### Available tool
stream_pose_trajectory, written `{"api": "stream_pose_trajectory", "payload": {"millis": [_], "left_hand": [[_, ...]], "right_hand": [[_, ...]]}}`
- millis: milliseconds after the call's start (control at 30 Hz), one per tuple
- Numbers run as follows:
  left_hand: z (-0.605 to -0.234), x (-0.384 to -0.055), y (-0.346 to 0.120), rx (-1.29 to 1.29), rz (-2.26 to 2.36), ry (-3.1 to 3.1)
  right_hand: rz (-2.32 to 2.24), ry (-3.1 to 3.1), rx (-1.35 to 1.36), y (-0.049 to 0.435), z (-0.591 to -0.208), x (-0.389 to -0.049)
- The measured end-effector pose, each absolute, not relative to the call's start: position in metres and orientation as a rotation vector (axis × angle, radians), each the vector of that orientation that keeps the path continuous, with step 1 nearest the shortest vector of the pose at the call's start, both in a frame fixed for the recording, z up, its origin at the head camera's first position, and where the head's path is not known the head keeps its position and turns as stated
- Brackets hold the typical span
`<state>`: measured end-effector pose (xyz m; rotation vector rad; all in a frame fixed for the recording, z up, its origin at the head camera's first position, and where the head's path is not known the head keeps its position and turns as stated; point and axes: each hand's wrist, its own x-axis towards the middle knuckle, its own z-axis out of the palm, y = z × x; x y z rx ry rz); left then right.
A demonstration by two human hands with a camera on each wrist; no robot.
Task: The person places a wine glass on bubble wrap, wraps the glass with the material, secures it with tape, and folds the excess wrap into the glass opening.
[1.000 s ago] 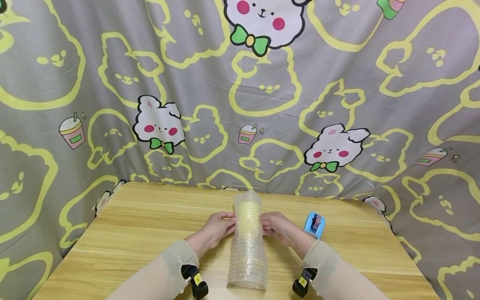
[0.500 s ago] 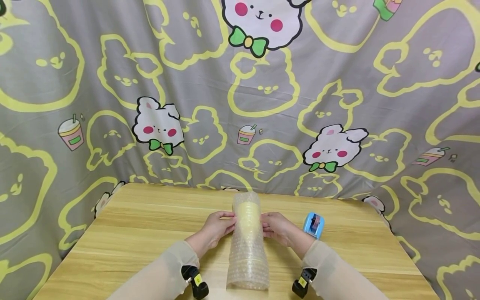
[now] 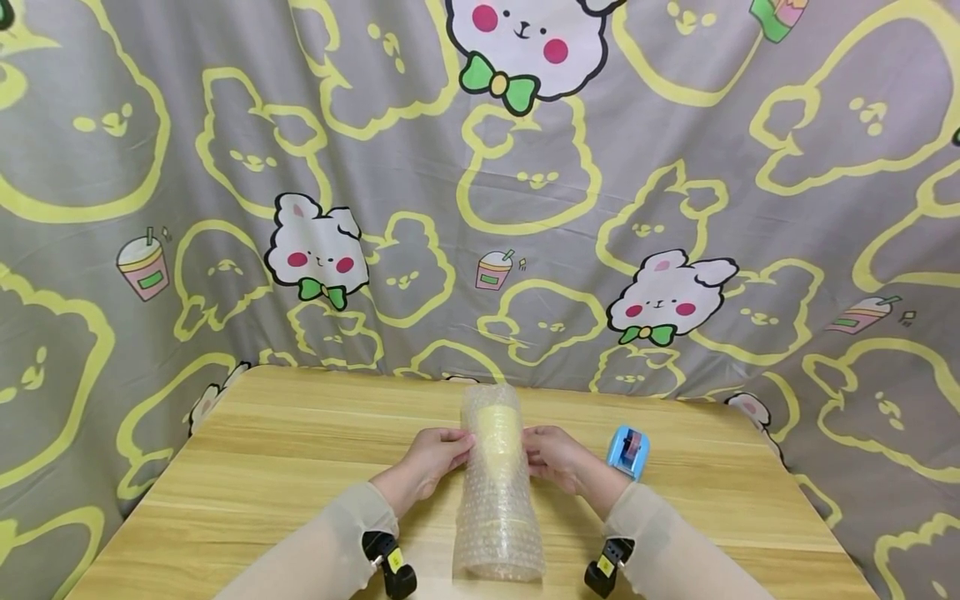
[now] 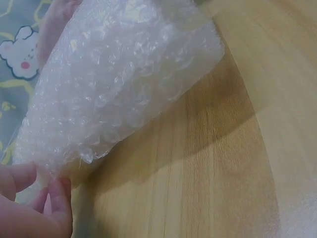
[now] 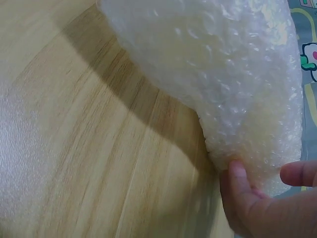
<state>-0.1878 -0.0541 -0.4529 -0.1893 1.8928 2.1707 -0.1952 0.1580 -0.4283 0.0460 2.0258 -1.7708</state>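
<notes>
A long tube of clear bubble wrap (image 3: 498, 521) lies lengthwise at the middle of the wooden table, wound around a pale yellow object (image 3: 499, 437) whose kind is hidden by the layers. On its left side my left hand (image 3: 435, 458) pinches the wrap; in the left wrist view the thumb and fingers (image 4: 60, 201) meet at the sheet's edge. From the opposite side my right hand (image 3: 558, 458) grips the tube, with fingers (image 5: 238, 178) pressed against the bubbles in the right wrist view. The near end of the tube is wider and looser.
A blue tape dispenser (image 3: 628, 452) stands just beyond the right forearm. The wooden table (image 3: 300, 450) ends at the back against a grey curtain (image 3: 420, 167) with cartoon prints. Black wrist cameras hang under both sleeves.
The wrap's near end has spread and shifted slightly to the right, and its far left edge has moved a little outward. Both hands stay nearly in place, still holding the sides.
</notes>
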Motion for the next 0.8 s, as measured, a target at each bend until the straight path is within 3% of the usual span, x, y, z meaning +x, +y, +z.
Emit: {"api": "stream_pose_trajectory", "payload": {"millis": [800], "left_hand": [[-0.4537, -0.1847, -0.0522, -0.148, 2.15, 1.929]], "right_hand": [[-1.897, 2.075, 0.158, 0.1553, -0.4286, -0.1926]]}}
